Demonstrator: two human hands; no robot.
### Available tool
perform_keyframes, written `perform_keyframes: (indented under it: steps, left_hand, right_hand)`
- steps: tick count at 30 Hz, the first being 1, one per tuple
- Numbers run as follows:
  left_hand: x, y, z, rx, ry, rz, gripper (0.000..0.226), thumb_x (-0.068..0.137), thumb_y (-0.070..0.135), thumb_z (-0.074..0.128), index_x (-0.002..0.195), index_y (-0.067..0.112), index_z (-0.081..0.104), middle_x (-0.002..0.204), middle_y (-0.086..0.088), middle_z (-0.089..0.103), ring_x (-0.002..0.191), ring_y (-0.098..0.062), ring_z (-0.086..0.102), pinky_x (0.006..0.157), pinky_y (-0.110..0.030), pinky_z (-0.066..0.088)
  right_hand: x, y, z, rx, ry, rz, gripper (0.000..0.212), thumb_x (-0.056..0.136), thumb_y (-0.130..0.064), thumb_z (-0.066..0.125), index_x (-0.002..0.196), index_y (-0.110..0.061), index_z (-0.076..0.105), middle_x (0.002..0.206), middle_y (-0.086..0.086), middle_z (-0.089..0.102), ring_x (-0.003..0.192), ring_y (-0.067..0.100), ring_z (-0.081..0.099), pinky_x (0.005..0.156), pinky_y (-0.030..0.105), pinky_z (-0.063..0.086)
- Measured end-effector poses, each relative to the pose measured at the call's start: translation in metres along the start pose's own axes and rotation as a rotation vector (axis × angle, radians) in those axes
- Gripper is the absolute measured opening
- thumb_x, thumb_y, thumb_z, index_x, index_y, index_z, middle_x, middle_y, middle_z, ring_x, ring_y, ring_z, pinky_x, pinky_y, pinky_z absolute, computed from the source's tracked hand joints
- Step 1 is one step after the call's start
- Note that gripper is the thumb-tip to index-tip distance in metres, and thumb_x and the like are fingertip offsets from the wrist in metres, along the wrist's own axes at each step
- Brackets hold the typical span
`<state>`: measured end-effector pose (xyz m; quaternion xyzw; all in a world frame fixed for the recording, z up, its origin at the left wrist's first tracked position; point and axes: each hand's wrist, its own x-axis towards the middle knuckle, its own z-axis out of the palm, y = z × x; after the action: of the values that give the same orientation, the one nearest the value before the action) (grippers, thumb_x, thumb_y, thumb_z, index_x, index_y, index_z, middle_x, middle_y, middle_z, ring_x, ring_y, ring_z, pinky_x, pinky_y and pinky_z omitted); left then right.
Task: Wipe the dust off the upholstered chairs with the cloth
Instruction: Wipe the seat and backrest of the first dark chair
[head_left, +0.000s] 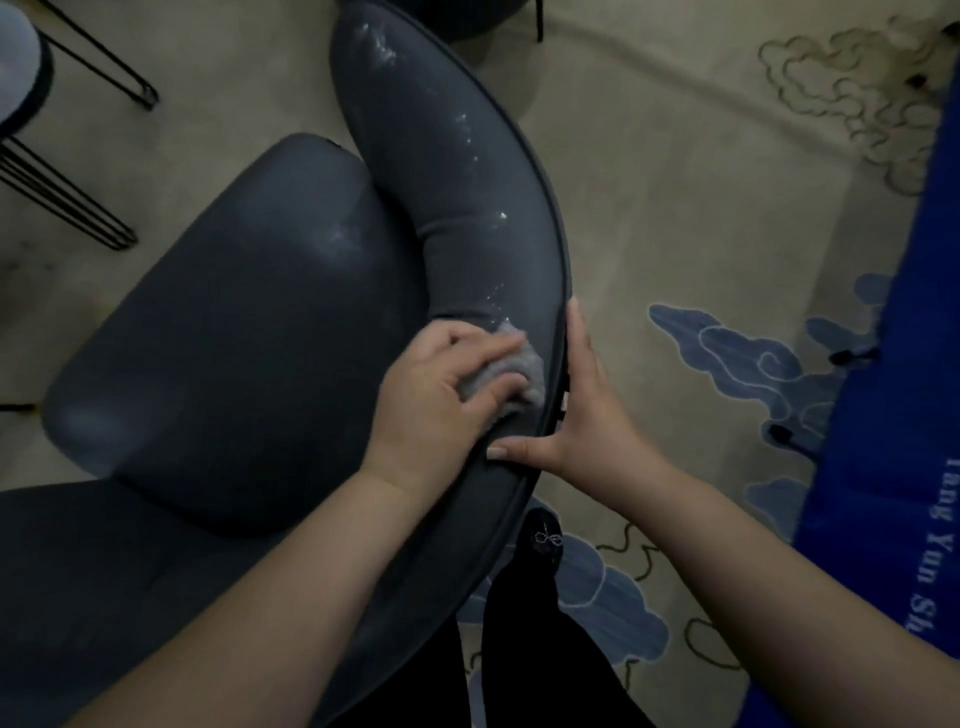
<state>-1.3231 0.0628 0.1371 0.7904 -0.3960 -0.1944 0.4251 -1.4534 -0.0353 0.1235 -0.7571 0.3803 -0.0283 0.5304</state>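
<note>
Your left hand (447, 384) clutches the mostly hidden cloth (511, 371) | right hand (582, 415) flat, fingers straight, on chair (223, 332) rim | chair cropped below.

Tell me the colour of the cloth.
Light grey; the cloth shows in the head view under the left hand.

Beneath you, a beige carpet (675, 171) patterned with blue cloud swirls (727, 353) and thin outlined scrolls (852, 98) covers the floor. To your right hangs a bright blue cloth (893, 467) printed with white lettering, only partly readable. At upper left stand black wire hairpin legs (67, 202) of a stool, its rounded seat edge (21, 67) just in frame. Your black trouser leg (530, 623) and a dark shoe with a small bow (543, 538) show near the bottom.
</note>
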Motion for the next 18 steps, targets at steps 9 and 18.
perform_keyframes:
  steps: [9, 18]
  left_hand:
    - [0.025, -0.002, 0.004, 0.075, 0.210, -0.137, 0.032, 0.082, 0.026, 0.068, 0.113, 0.023, 0.070, 0.106, 0.003, 0.062, 0.096, 0.001, 0.055, 0.088, -0.003, 0.035]
    - [0.058, -0.023, 0.002, 0.052, 0.254, -0.296, 0.030, 0.085, 0.019, 0.068, 0.115, 0.022, 0.069, 0.106, 0.002, 0.060, 0.098, -0.005, 0.057, 0.089, -0.001, 0.033]
  right_hand:
    - [0.019, -0.001, -0.023, -0.016, -0.114, -0.059, 0.149, 0.038, -0.071, 0.074, 0.147, -0.032, -0.019, 0.150, -0.024, 0.007, 0.134, -0.014, 0.012, 0.109, 0.014, 0.020]
    - [0.047, -0.010, -0.037, -0.060, -0.114, -0.062, 0.145, 0.040, -0.069, 0.075, 0.146, -0.037, -0.018, 0.157, -0.015, 0.005, 0.142, 0.003, 0.012, 0.113, 0.025, 0.022]
